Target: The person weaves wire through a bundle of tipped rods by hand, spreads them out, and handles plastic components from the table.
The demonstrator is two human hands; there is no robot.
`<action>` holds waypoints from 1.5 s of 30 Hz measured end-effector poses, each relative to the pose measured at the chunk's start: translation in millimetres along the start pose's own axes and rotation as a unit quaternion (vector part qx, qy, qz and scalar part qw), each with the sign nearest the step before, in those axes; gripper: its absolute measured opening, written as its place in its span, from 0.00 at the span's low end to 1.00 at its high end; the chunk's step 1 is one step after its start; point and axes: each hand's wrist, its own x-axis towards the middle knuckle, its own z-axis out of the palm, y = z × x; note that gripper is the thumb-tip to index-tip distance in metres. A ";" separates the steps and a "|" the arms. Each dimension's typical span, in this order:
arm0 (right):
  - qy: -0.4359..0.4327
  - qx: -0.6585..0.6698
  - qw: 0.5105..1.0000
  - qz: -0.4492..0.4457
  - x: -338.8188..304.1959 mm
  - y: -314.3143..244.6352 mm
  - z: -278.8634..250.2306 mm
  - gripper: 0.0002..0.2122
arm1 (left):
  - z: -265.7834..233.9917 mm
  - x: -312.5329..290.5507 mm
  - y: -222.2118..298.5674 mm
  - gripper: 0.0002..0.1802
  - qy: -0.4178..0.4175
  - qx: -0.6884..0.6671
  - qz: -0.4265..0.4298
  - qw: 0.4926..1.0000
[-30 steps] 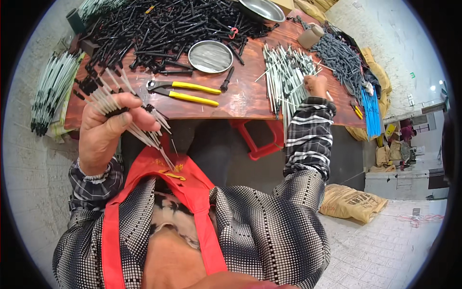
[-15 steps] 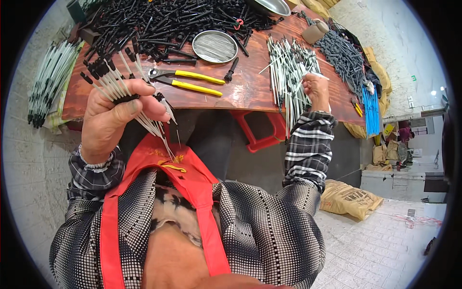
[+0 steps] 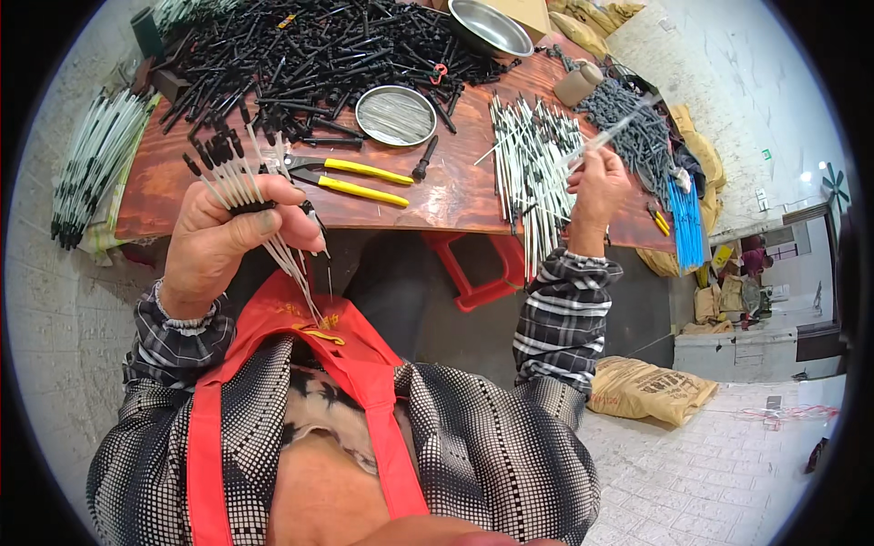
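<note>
My left hand (image 3: 223,232) is closed round a bundle of thin white tubes with black ends (image 3: 238,182), over the table's left front edge. The black ends point up and away; the lower tips hang above my red apron (image 3: 364,332). My right hand (image 3: 601,187) is raised over the right of the table, pinching a pale, slender tube (image 3: 617,127) whose far end is blurred. Beneath and left of it lies a heap of white and black tubes (image 3: 533,150). Cutting pliers with yellow handles (image 3: 369,170) lie between my hands.
Black rod-shaped parts (image 3: 319,55) are heaped at the back. Near them are a round dish of thin pins (image 3: 398,143) and a steel bowl (image 3: 492,27). Grey parts (image 3: 628,127) and blue tubes (image 3: 687,223) lie right. A red stool (image 3: 478,296) stands below; white tubes (image 3: 96,173) lie far left.
My right hand has lifted off the heap and turned, with a pale tube now sticking out of it. My left hand still grips its bundle. The view has shifted slightly.
</note>
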 end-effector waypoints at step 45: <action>-0.188 -0.200 0.955 0.108 50.3 75.7 93.8 0.10 | -12.8 -3.1 -4.2 0.12 0.008 0.011 0.016 1.000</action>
